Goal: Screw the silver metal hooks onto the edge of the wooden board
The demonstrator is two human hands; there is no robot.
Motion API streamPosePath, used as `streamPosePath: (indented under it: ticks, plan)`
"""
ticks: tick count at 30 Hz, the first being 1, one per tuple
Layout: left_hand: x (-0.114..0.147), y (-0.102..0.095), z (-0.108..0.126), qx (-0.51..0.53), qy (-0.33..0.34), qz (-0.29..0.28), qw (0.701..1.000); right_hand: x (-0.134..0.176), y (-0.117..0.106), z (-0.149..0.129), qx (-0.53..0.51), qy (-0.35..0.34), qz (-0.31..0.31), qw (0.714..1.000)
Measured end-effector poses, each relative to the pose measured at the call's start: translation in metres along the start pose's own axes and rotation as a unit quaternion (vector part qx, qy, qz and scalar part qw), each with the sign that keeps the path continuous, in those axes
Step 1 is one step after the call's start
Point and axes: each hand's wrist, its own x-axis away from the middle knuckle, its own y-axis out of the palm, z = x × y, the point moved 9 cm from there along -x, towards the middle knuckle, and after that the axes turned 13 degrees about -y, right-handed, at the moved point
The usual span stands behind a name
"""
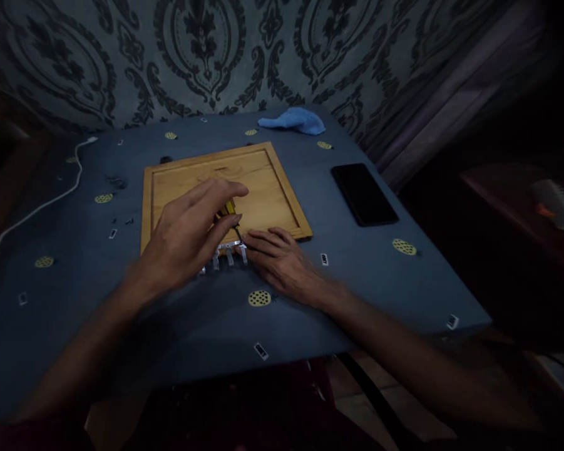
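My left hand (188, 225) is closed around a yellow and black screwdriver (230, 207), held nearly upright. Its tip meets a silver metal hook rack (230, 250) with several prongs, which lies along the near edge of a framed wooden board (258, 181). My right hand (282, 260) lies low at the right end of the rack, fingers curved over the board's near edge and pressing there. Whether a screw sits under the tip is too small to tell.
A black phone (364, 194) lies right of the board, and a blue cloth (295, 120) at the back. Small screws (129, 220) and a dark tangled item (116, 181) are on the left. A white cable (51, 199) runs along the left side of the blue-covered table (300, 332).
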Motion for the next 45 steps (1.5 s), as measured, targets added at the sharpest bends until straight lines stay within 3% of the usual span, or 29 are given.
streamPosePath:
  ticks: [21, 33, 40, 45]
  plan:
    - [0.003, 0.007, 0.003, 0.02, 0.017, -0.077, 0.997, 0.0, -0.003, -0.001, 0.008, -0.01, 0.008, 1.0]
    - [0.005, 0.011, 0.002, -0.009, 0.009, 0.019, 1.0, -0.001, -0.002, -0.002, 0.015, -0.017, 0.024, 0.999]
    - [-0.001, 0.011, -0.011, 0.056, -0.043, 0.001, 0.997, 0.0, -0.001, 0.0, 0.003, -0.009, 0.024, 1.0]
    - [-0.003, 0.019, -0.017, 0.164, -0.084, -0.049, 0.982, 0.0, 0.0, 0.0, -0.001, -0.015, 0.024, 1.0]
